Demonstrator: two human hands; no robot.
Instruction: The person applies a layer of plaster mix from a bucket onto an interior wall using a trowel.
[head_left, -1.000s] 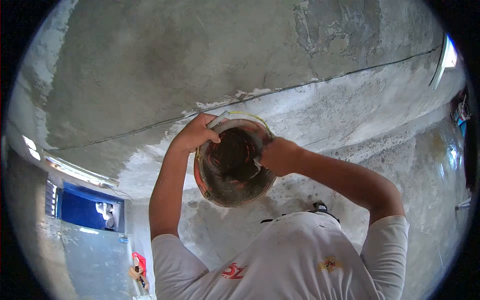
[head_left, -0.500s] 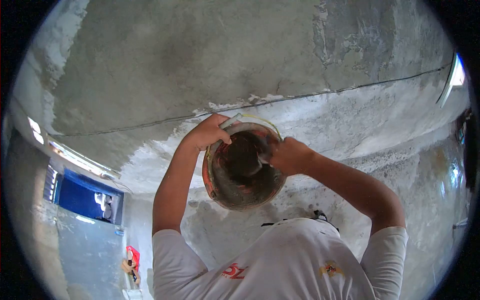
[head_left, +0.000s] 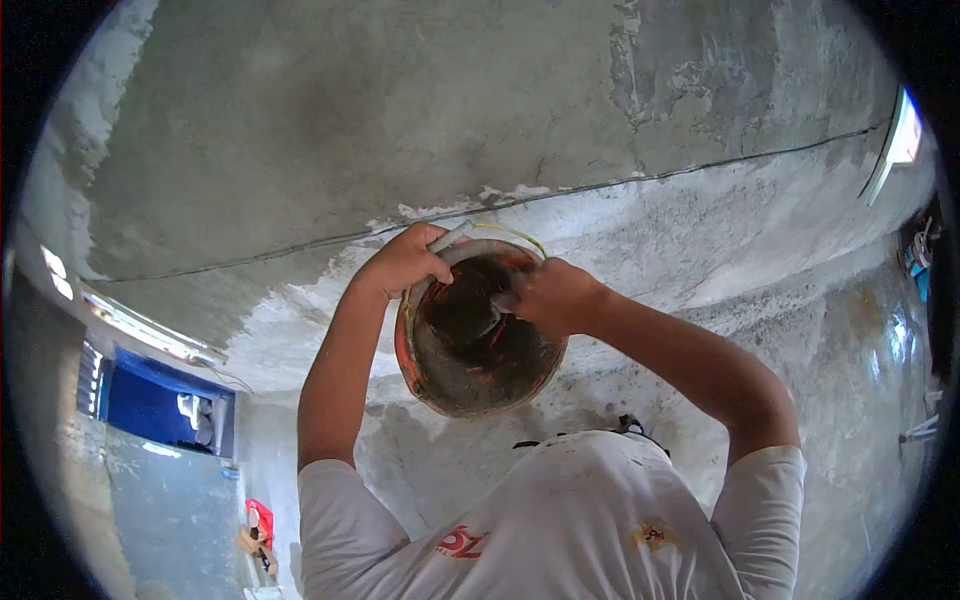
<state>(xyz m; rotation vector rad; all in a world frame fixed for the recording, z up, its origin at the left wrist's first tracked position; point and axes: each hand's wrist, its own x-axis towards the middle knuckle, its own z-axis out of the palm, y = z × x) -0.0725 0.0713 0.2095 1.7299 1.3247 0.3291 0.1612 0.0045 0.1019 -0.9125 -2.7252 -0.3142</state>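
An orange bucket (head_left: pixel 484 388), its inside smeared with grey, is tilted with its mouth towards me. My left hand (head_left: pixel 408 262) is closed round the bucket's rim and grey handle grip (head_left: pixel 449 237) at the upper left. A thin yellow-green handle wire arcs over the top of the bucket. My right hand (head_left: pixel 556 297) is closed at the right side of the opening, its fingers inside. A small greyish tool end shows at its fingertips, blurred; the rest of it is hidden in the hand.
A grey plastered wall (head_left: pixel 370 120) with a thin dark cable (head_left: pixel 590 187) across it lies ahead. At the left are a blue-framed opening (head_left: pixel 150 398) and a red item (head_left: pixel 260 520). A bright window (head_left: pixel 905 132) is at the upper right.
My right hand has moved left and further over the bucket's mouth, with the tool end. The whole view has shifted slightly left. My left hand keeps its hold.
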